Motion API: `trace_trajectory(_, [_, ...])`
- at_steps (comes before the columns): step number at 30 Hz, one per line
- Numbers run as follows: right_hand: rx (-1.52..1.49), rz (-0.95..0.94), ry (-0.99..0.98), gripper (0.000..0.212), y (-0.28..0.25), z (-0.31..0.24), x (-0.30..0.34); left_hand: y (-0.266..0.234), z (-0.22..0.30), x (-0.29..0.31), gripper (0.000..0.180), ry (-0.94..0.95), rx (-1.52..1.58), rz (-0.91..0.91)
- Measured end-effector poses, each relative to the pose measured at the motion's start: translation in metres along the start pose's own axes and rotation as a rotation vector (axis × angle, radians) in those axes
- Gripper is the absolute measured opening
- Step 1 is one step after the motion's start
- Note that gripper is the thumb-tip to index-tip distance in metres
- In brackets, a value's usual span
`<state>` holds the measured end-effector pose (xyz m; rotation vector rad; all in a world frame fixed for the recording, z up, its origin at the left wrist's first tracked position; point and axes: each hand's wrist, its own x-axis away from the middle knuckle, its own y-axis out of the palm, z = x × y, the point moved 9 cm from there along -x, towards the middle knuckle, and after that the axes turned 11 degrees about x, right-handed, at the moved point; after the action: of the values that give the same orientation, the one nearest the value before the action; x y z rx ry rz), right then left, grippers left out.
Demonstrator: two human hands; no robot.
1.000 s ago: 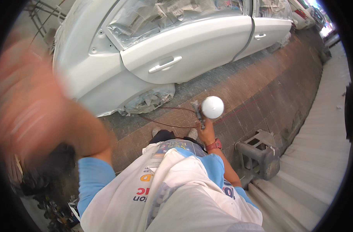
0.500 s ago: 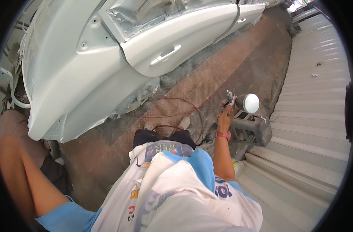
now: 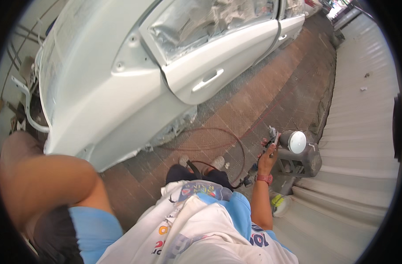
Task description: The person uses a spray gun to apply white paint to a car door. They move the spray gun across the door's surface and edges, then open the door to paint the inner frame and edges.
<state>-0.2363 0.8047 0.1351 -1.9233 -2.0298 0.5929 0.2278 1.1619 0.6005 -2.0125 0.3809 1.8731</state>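
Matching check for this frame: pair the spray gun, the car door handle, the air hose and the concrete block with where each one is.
Things:
1. spray gun
2. car door handle
3. air hose
4. concrete block

Places:
A. looped on the brick paving beside the car
B. standing at the foot of the corrugated shutter, by the person's right side
C. held in the right hand
D. on the white door panel below the masked window

Pairs: 1-C, 2-D, 3-A, 4-B
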Motion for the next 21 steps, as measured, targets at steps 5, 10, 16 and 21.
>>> trace_trajectory(5, [0.040,-0.044,0.026,0.078,-0.016,-0.016,0.031,0.120,-0.154,0.127,0.054,-0.688,-0.170,-0.160])
trace_trajectory(10, [0.099,0.001,-0.097,0.074,-0.026,-0.017,0.049,0.183,-0.195,0.197,0.068,-0.732,-0.454,-0.441])
trace_trajectory(16, [0.018,0.032,-0.073,0.071,-0.050,0.019,0.073,0.186,-0.230,0.226,0.074,-0.770,-0.531,-0.442])
trace_trajectory(21, [0.082,0.064,-0.036,0.096,-0.088,0.061,0.104,0.180,-0.256,0.224,0.082,-0.974,-0.456,-0.348])
